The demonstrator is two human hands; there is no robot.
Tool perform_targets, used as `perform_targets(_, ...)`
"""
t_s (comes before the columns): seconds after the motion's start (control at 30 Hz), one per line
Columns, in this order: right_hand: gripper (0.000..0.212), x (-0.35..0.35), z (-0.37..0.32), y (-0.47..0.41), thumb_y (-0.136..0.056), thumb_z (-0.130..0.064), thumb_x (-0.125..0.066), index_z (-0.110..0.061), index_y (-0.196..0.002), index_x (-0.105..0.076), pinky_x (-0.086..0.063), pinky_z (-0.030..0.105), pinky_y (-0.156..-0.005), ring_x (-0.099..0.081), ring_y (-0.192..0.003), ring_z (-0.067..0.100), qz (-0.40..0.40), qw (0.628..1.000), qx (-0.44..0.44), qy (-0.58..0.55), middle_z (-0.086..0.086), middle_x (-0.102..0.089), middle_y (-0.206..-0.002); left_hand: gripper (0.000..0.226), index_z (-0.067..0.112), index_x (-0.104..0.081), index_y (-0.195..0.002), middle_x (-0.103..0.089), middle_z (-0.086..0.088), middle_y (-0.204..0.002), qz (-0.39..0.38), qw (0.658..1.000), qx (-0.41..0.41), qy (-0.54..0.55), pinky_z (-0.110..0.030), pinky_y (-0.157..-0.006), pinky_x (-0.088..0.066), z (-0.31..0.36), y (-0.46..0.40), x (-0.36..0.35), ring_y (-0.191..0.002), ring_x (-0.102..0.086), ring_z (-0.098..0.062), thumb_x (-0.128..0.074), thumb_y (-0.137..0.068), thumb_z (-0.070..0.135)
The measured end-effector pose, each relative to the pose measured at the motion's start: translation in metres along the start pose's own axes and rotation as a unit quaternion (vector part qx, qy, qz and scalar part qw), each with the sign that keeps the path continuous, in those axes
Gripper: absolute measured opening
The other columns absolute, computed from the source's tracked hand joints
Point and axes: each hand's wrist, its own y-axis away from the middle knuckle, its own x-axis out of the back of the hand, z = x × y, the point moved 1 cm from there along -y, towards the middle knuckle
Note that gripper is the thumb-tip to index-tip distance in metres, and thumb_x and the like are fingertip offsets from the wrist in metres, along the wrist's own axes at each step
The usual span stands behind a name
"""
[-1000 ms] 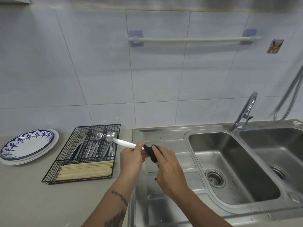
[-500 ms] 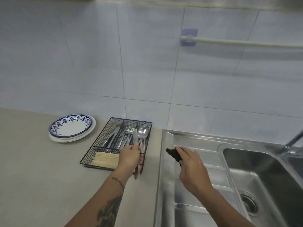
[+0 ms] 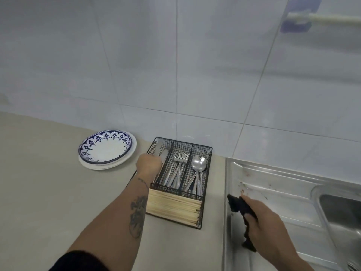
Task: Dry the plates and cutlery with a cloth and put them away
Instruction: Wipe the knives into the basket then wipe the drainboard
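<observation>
A black wire cutlery basket [image 3: 208,169] stands on the beige counter, holding forks [image 3: 178,163], spoons [image 3: 198,163] and a front row of wooden chopsticks [image 3: 173,207]. My left hand [image 3: 149,163] reaches into the basket's left compartment, fingers curled around a flat steel knife [image 3: 164,153]; the fingertips are hidden. Blue-patterned plates [image 3: 106,149] sit stacked to the left of the basket. My right hand [image 3: 267,227] grips a dark cloth [image 3: 239,206] over the steel drainboard [image 3: 273,182].
The sink basin [image 3: 341,208] drops away at the right edge. A tiled wall runs close behind the counter, with a towel rail [image 3: 332,18] at the upper right. Bare counter [image 3: 48,182] stretches to the left of the plates and basket.
My left hand put the spoon in the basket's right compartment and moved to the left one. My right hand kept the cloth, apart from the left. The view swung left.
</observation>
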Motion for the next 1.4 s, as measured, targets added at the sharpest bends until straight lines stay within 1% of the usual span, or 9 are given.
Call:
perform_targets(0.13,0.050,-0.005,0.013,-0.013,-0.088,-0.003,-0.057,-0.035,-0.127,-0.057,-0.056,0.042,-0.074,-0.065,-0.080,0.014,0.002,0.999,-0.025,-0.037,-0.011,-0.066,-0.095,0.022,0.007,-0.063,-0.074,-0.063,-0.007,-0.077,-0.014,1.000,0.008,-0.012,-0.025,-0.054,-0.044,-0.003,-0.023,-0.010,-0.063,-0.055,-0.022,-0.051,-0.092,0.009)
perform_targets(0.3,0.049,-0.010,0.011,-0.018,-0.089,-0.002,-0.059,-0.033,-0.126,-0.058,-0.052,0.032,-0.079,-0.064,-0.086,0.009,0.022,0.997,-0.039,-0.064,-0.014,-0.065,-0.104,0.015,0.013,-0.060,-0.078,-0.066,-0.009,-0.089,-0.038,0.997,-0.025,-0.063,-0.038,-0.083,-0.056,-0.006,-0.027,-0.019,-0.087,-0.064,-0.030,-0.052,-0.089,0.010)
perform_targets(0.47,0.048,-0.004,0.007,-0.011,-0.089,-0.006,-0.060,-0.026,-0.133,-0.055,-0.036,0.016,-0.093,-0.053,-0.107,0.003,0.017,0.999,-0.032,-0.026,-0.017,-0.058,-0.120,0.034,0.006,-0.066,-0.122,-0.067,-0.012,-0.118,-0.007,0.992,-0.064,-0.111,-0.034,-0.087,-0.047,-0.007,-0.012,-0.021,-0.100,-0.061,-0.029,-0.057,-0.089,0.012)
perform_targets(0.57,0.048,0.004,0.010,-0.002,-0.090,-0.008,-0.059,-0.028,-0.133,-0.054,-0.040,0.019,-0.095,-0.054,-0.108,0.006,0.018,0.999,-0.026,-0.013,-0.015,-0.058,-0.121,0.043,0.010,-0.063,-0.129,-0.066,-0.008,-0.120,0.000,0.985,-0.144,-0.092,-0.024,-0.064,-0.048,0.005,0.026,-0.028,-0.075,-0.061,-0.016,-0.055,-0.087,0.000)
perform_targets(0.67,0.049,0.013,0.011,0.012,-0.091,-0.009,-0.058,-0.029,-0.135,-0.051,-0.043,0.025,-0.098,-0.053,-0.109,0.007,0.030,0.999,-0.031,-0.018,-0.015,-0.057,-0.122,0.031,0.017,-0.068,-0.115,-0.068,0.001,-0.101,-0.090,0.979,-0.177,-0.051,-0.023,-0.050,-0.046,0.014,0.081,-0.048,-0.064,-0.062,-0.015,-0.052,-0.093,0.001)
perform_targets(0.87,0.056,0.033,0.015,0.058,-0.089,-0.012,-0.061,-0.025,-0.140,-0.043,-0.043,0.024,-0.098,-0.053,-0.111,0.010,0.058,0.993,-0.093,-0.054,-0.009,-0.057,-0.121,0.015,0.023,-0.072,-0.089,-0.074,0.001,-0.091,-0.349,0.924,-0.151,-0.033,-0.034,-0.082,-0.055,0.000,0.208,-0.106,-0.090,-0.070,-0.018,-0.059,-0.095,0.016)
perform_targets(1.0,0.070,0.044,0.031,0.093,-0.084,-0.017,-0.065,-0.028,-0.146,-0.034,-0.041,0.031,-0.105,-0.051,-0.120,0.014,0.071,0.985,-0.130,-0.085,-0.004,-0.055,-0.132,0.018,0.014,-0.071,-0.084,-0.076,-0.006,-0.092,-0.416,0.900,-0.128,-0.032,-0.038,-0.089,-0.054,-0.005,0.263,-0.131,-0.090,-0.071,-0.019,-0.063,-0.095,0.025)
perform_targets(1.27,0.076,0.081,0.063,0.148,-0.071,-0.008,-0.070,-0.052,-0.126,-0.041,-0.056,0.037,-0.086,-0.065,-0.104,0.014,0.104,0.938,-0.172,-0.282,-0.001,-0.059,-0.125,0.020,0.015,-0.058,-0.072,-0.066,-0.008,-0.075,-0.425,0.885,-0.185,-0.047,-0.030,-0.065,-0.051,-0.008,0.315,-0.148,-0.074,-0.062,-0.020,-0.063,-0.090,0.009)
perform_targets(1.4,0.077,0.100,0.079,0.164,-0.076,0.015,-0.059,-0.034,-0.133,-0.041,-0.055,0.027,-0.067,-0.070,-0.087,0.018,0.086,0.915,-0.220,-0.326,0.007,-0.065,-0.109,0.012,0.018,-0.058,-0.082,-0.057,0.000,-0.067,-0.441,0.865,-0.228,-0.072,-0.029,-0.065,-0.045,-0.018,0.335,-0.156,-0.063,-0.053,-0.014,-0.063,-0.093,0.016)
